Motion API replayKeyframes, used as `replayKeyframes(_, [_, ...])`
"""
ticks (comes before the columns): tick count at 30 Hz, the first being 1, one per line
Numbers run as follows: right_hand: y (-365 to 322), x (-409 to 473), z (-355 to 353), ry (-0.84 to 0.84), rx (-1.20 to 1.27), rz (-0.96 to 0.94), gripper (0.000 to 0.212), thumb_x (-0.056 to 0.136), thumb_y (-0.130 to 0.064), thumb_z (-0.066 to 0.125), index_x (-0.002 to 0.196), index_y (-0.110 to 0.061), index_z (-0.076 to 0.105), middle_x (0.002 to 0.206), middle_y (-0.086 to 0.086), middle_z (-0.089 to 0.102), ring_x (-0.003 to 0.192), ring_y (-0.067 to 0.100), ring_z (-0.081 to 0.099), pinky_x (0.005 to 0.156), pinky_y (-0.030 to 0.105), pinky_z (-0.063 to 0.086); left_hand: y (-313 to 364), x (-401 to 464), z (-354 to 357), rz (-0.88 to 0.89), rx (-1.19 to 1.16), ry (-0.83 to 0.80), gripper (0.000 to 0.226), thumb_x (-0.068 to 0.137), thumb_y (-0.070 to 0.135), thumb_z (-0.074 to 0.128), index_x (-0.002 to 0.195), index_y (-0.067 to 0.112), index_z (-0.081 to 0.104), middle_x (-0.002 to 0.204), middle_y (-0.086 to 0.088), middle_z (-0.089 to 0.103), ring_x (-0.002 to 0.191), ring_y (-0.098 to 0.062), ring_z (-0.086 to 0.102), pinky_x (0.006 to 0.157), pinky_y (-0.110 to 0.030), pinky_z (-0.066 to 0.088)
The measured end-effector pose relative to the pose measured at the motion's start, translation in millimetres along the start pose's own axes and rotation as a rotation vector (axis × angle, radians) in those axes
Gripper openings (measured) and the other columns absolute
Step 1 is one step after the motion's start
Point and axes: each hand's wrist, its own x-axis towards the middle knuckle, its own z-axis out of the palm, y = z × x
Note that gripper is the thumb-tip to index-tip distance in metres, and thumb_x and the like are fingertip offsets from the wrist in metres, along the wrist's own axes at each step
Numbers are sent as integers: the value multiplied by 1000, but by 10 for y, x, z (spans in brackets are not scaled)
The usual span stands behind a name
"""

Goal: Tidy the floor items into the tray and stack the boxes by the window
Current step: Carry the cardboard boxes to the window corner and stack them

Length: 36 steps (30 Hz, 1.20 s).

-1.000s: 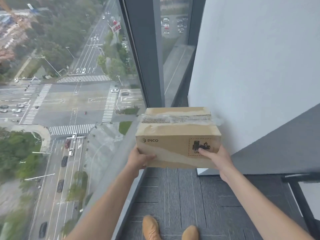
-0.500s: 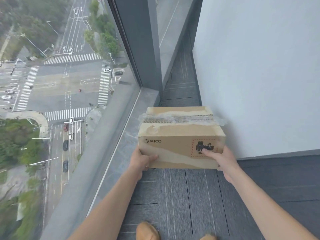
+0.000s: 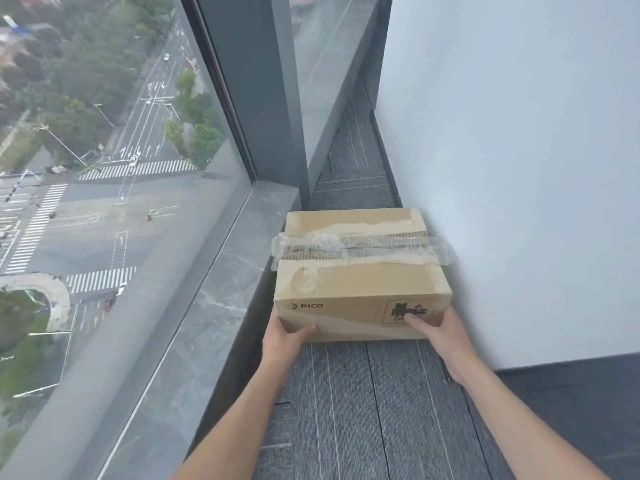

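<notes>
**Cardboard box held low between window sill and wall**

The left hand (image 3: pixel 285 342) clasps the near left bottom corner of a brown rectangular cardboard box (image 3: pixel 360 271), its thumb laid across the front face and its fingers hidden beneath or behind the corner. The right hand (image 3: pixel 441 336) takes the near right corner the same way, thumb pressed on the front face over a red-bordered black warning label (image 3: pixel 407 311). Each grip is closed on the box, one on either side, with both bare forearms reaching forward from the bottom of the view.

The box sits level, its long side facing the person. Its front face carries the printed word PICO at the left, and a paler torn strip crosses it where the outer paper layer has peeled. A band of crumpled clear tape (image 3: pixel 360 249) runs across the closed top flaps and sticks out past both ends; exposed corrugation shows beneath it. More scuffed pale patches mark the top. Nothing of its contents can be seen.

The box is low over the grey striped carpet floor (image 3: pixel 360 410); whether it touches the carpet cannot be told. Its left side is just beside the grey marbled stone window sill (image 3: pixel 221 278), its right side close to the white wall (image 3: pixel 519 168). Beyond the sill, a large glass window (image 3: pixel 104 168) overlooks streets far below.
</notes>
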Motion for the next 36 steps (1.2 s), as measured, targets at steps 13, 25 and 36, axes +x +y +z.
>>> replayKeyframes(13, [607,825,-6,-56,43,82,109,30,-64,92,122,-22,52,125,0,62,118,21,57,107,51,43,-406,536,411,-13,165,83,79,75,40,81,140,21,42,132,-1,57,125,-24,51,102,-40,46])
replayKeyframes(25, [430,426,77,38,59,64,80,78,-15,83,144,-20,38,140,-6,46,135,15,40,106,36,35,-325,355,217,23,317,19,72,79,26,79,140,21,40,123,0,59,96,-15,54,80,-31,47])
replayKeyframes(36, [-803,-912,-245,-180,-479,270,80,87,-32,71,153,-20,28,154,8,38,135,26,44,104,39,40,947,-965,-179,-71,760,-301,67,88,27,67,147,14,35,140,-9,51,90,-14,51,74,-25,43])
